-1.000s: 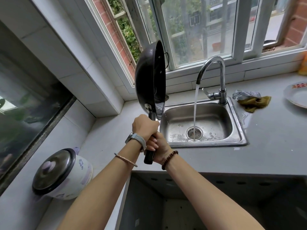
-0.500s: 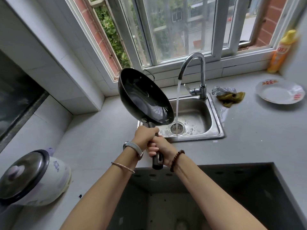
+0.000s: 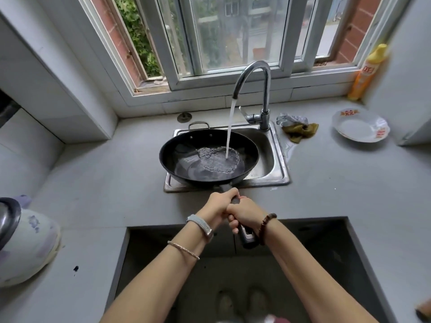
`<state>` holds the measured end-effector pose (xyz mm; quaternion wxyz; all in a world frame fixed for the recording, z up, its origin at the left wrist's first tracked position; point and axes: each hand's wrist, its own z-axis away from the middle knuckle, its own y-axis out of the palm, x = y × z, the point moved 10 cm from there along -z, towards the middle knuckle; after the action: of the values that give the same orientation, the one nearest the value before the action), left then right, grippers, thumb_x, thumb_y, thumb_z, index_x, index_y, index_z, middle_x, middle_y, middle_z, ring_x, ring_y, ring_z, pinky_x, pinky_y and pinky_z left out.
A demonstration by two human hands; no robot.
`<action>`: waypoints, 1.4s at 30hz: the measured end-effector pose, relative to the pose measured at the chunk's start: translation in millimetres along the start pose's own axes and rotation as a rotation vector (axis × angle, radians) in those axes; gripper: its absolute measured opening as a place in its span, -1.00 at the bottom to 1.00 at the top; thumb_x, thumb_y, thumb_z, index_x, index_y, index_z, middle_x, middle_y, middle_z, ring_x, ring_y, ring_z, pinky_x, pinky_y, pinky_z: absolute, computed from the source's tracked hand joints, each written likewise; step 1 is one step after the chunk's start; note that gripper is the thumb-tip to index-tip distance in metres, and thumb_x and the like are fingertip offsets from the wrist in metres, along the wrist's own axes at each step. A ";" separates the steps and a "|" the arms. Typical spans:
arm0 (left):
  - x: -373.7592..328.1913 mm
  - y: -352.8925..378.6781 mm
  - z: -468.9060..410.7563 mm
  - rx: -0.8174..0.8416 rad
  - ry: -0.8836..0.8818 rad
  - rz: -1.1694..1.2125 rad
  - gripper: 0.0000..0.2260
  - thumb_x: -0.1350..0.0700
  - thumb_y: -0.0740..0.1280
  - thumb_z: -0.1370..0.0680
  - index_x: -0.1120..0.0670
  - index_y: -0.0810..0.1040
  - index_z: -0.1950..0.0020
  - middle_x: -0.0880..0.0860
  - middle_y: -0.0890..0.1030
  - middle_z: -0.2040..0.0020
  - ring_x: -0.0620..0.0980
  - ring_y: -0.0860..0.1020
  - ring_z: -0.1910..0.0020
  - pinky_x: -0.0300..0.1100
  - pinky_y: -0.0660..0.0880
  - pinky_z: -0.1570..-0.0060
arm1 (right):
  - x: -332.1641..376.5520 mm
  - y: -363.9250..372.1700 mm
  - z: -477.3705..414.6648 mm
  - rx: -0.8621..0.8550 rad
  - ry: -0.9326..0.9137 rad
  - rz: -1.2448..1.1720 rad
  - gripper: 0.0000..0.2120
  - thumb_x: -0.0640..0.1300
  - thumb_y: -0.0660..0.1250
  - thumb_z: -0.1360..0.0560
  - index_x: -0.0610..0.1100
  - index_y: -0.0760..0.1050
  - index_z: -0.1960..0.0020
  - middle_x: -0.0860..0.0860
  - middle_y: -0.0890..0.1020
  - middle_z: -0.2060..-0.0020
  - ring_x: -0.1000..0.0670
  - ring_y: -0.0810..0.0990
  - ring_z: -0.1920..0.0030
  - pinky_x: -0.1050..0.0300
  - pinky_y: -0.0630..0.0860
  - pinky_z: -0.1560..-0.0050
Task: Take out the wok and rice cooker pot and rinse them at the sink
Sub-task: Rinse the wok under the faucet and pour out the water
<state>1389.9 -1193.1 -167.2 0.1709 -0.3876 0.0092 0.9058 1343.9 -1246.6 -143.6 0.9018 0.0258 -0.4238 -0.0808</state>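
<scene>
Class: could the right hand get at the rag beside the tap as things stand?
Probably not at once: the right hand grips the wok handle alongside the left hand. Once freed, the counter path to the rag looks open.

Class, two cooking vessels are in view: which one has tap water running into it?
The black wok, held over the sink. The rice cooker sits lidded at far left, away from the tap.

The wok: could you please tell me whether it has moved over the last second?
Yes. The wok has swung down from upright left of the sink to lie level over it, under the tap, catching water.
</scene>
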 end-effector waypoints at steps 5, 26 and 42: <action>12.3 20.8 -3.2 0.069 -0.018 0.025 -0.76 0.16 0.32 -0.47 0.23 0.43 0.36 0.05 0.37 0.64 -0.03 0.28 0.75 -0.40 0.25 0.64 | -14.7 -14.8 2.8 -0.047 0.038 -0.005 -0.87 -0.39 0.08 -0.47 -0.21 0.28 0.06 -0.06 0.34 0.52 0.10 0.32 0.69 0.31 0.32 0.63; 77.9 46.8 -0.2 0.345 -0.041 0.037 -0.65 0.10 0.32 -0.59 0.42 0.51 -0.10 0.02 0.69 0.30 -0.11 0.64 0.39 -0.30 0.53 0.36 | -90.6 -21.3 14.7 -0.111 0.014 0.091 -0.90 -0.34 0.11 -0.47 -0.19 0.35 0.12 -0.09 0.39 0.55 -0.03 0.38 0.61 0.15 0.42 0.54; 87.6 45.3 0.2 0.406 -0.041 0.066 -0.81 0.07 0.32 -0.58 0.20 0.51 0.08 0.05 0.70 0.25 -0.07 0.65 0.33 -0.23 0.57 0.32 | -100.4 -15.6 7.6 -0.054 -0.021 0.154 -0.92 -0.30 0.16 -0.53 -0.18 0.38 0.00 -0.10 0.44 0.55 -0.01 0.43 0.61 0.15 0.48 0.54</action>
<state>1319.3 -1209.2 -234.2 0.2157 -0.3263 0.2011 0.8981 1273.1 -1244.9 -216.8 0.9011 -0.0320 -0.4318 -0.0230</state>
